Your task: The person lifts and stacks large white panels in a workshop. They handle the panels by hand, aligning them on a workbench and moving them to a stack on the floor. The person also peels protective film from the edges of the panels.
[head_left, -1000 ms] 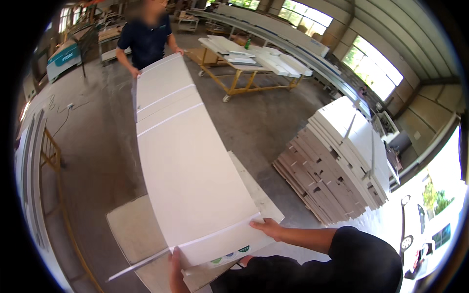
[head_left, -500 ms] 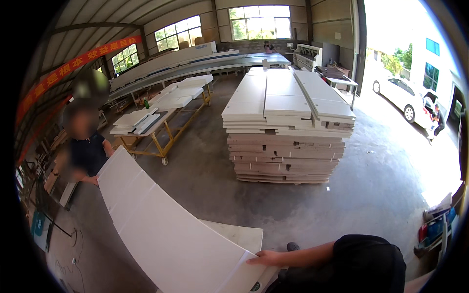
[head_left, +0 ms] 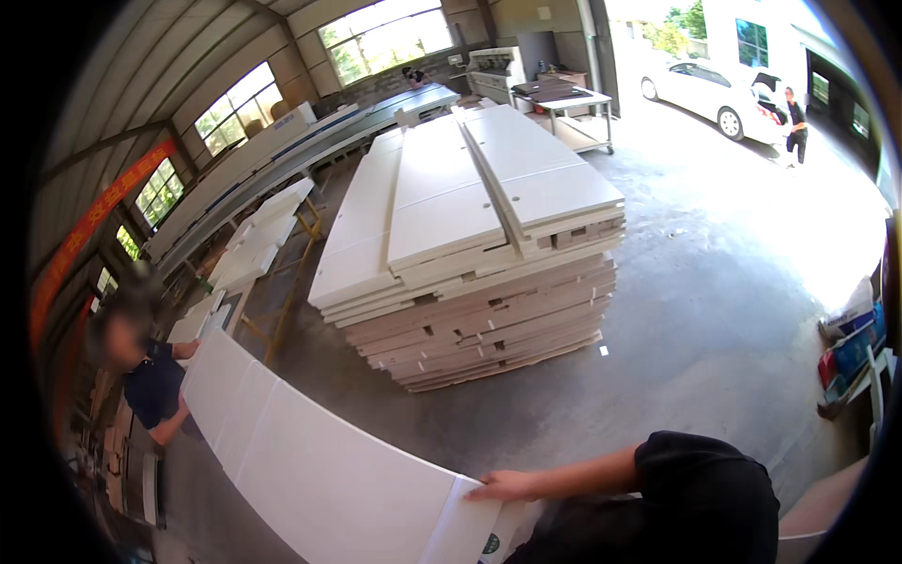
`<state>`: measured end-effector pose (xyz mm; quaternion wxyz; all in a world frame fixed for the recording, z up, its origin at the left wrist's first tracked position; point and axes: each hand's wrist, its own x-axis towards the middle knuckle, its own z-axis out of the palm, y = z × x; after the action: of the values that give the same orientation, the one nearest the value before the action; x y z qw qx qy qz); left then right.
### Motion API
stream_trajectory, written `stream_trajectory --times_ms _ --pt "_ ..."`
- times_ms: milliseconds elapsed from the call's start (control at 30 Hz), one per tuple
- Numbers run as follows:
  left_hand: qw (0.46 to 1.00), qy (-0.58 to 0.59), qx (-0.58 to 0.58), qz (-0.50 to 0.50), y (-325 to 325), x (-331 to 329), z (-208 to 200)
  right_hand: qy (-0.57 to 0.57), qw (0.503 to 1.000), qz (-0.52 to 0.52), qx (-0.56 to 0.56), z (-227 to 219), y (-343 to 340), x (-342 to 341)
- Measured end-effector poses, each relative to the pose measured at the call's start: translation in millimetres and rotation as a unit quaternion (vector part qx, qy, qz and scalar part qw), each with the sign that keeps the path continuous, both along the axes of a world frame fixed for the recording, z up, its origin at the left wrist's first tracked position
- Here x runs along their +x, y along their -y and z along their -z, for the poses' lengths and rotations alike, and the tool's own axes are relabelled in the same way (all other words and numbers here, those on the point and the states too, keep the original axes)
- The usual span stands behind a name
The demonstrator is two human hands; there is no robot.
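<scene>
A large white panel runs from the lower middle up toward the left, with lighter strips crossing it near both ends. My right hand grips its near right corner, thumb over the top face and fingers round the edge. At the far left end, a co-worker in a dark shirt holds the other end with both hands. Below my wrist, a pale piece with a round green mark shows partly beside the panel's end. My left hand is out of the picture.
A tall stack of white panels on brownish boards stands ahead. A yellow-framed trolley carrying white boards is left of it, with a long machine behind. A wheeled table stands far right; a white car and a person are outside.
The view has turned right and tilted, so the stack appears nearer and further left. The co-worker's end of the panel sits lower in view. My right hand keeps its grip.
</scene>
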<state>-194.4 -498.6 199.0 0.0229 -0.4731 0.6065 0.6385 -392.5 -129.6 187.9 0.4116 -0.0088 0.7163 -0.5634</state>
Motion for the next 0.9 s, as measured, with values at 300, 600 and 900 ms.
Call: stream_trajectory --times_ms 300,600,900 --pt "0.975 -0.010 -0.008 0.224 -96.6 -266.4 -9.9 0.011 0.995 0.049 -0.086 15.4 -37.7 -117.7" --pt "0.964 -0.036 -0.011 0.264 -81.0 -453.8 -7.7 0.015 0.992 0.121 -0.045 1.5 -40.9 -256.1" --pt "0.976 -0.102 -0.034 0.192 16.1 -594.1 -21.8 0.129 0.934 0.245 -0.225 -55.1 -24.6 -396.9"
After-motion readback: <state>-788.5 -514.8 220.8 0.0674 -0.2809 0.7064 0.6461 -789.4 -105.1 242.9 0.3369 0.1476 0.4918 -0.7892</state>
